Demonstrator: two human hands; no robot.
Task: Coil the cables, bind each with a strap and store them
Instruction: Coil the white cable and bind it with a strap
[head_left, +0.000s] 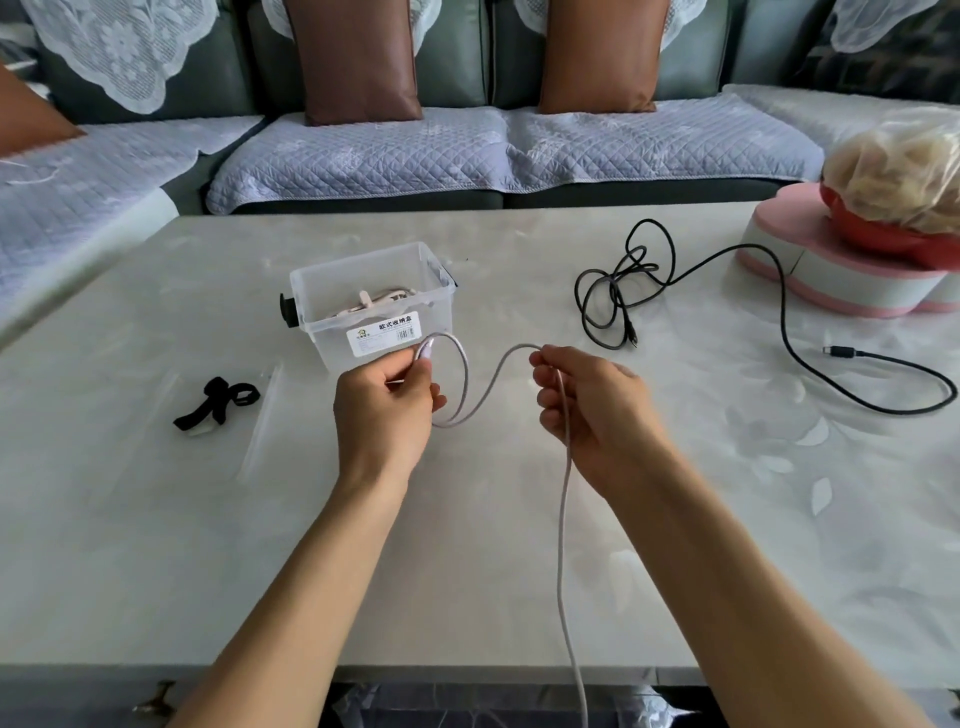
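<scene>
Above the pale marbled table (467, 545), both bare hands hold a grey cable (563, 519) in the air. The left hand (387, 410) has its fingers curled round the cable's plug end, pinching it just in front of the clear storage box (371, 306). From there the cable droops in a loop, rises in an arch and passes into the right hand (592, 410), whose fingers are curled closed round it. Below that hand the cable hangs straight down, crosses the table's near edge and leaves the picture at the bottom.

Behind the left hand the storage box stands open, with a white label on its front wall and a pale, coiled cable (371, 304) lying inside. Left of the hands, well apart from them, black straps (218, 402) lie in a loose tangle on the tabletop. To the right and further back, a black cable (675, 291) lies uncoiled: a knot of loops near the middle, then a long run sweeping towards the right edge and curling back to a plug. Its far run passes just beside a pink and white box (841, 270) at the table's right rear corner, which carries a red bowl (878, 234) covered with plastic.

Bare tabletop stretches between the hands and the near edge, and also between the straps and the left edge. Beyond the far edge stands a sofa (467, 150) with quilted covers.
</scene>
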